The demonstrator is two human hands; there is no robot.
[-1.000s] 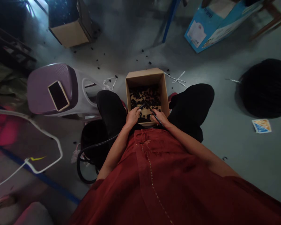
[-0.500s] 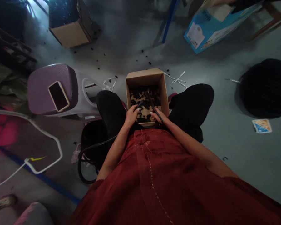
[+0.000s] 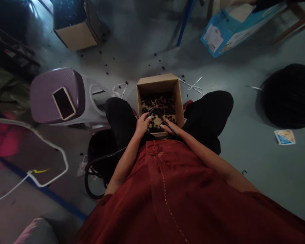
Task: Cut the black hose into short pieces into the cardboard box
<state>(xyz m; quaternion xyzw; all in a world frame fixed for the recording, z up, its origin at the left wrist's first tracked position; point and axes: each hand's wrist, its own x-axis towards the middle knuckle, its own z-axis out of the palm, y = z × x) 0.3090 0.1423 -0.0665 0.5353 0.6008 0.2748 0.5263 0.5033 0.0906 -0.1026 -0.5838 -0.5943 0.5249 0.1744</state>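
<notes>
A small open cardboard box (image 3: 178, 91) sits on the floor between my knees, its bottom strewn with several small black pieces (image 3: 162, 103). My left hand (image 3: 142, 124) hovers over the box's near left corner, fingers curled around a small black piece. My right hand (image 3: 169, 126) is at the near right corner, closed on a thin black rod-like tool (image 3: 160, 117) that slants up and left across the box to meet the left hand's piece.
A purple plastic stool (image 3: 44, 95) with a phone (image 3: 63, 103) on it stands to my left. A black hose (image 3: 96, 162) loops beside my left leg. A larger cardboard box (image 3: 76, 37), a blue carton (image 3: 231, 27), a black heap (image 3: 289, 95) and scattered black bits lie on the grey floor.
The thin black tool's tip swung up toward the box's middle, then came back down and left to the left hand. Both hands stay at the box's near edge.
</notes>
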